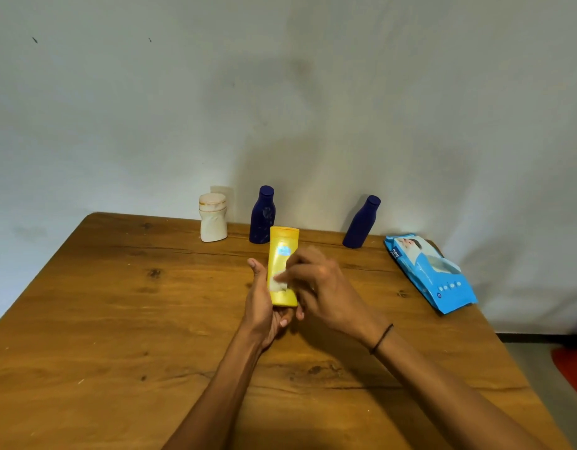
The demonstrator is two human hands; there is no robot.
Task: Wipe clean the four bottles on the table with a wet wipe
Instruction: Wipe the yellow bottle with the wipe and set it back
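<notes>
My left hand [262, 300] grips the lower end of a yellow bottle [282, 254], held above the middle of the wooden table [118, 303]. My right hand [316, 284] presses a white wet wipe [278, 284] against the bottle's front. Three more bottles stand along the far edge by the wall: a white one [213, 219] at the left, a dark blue one [262, 216] with pale smudges just behind the yellow bottle, and a second dark blue one [361, 222] further right.
A blue pack of wet wipes [430, 271] lies near the table's right edge. A grey wall rises right behind the table. Beyond the right edge there is floor with something red [572, 368] on it.
</notes>
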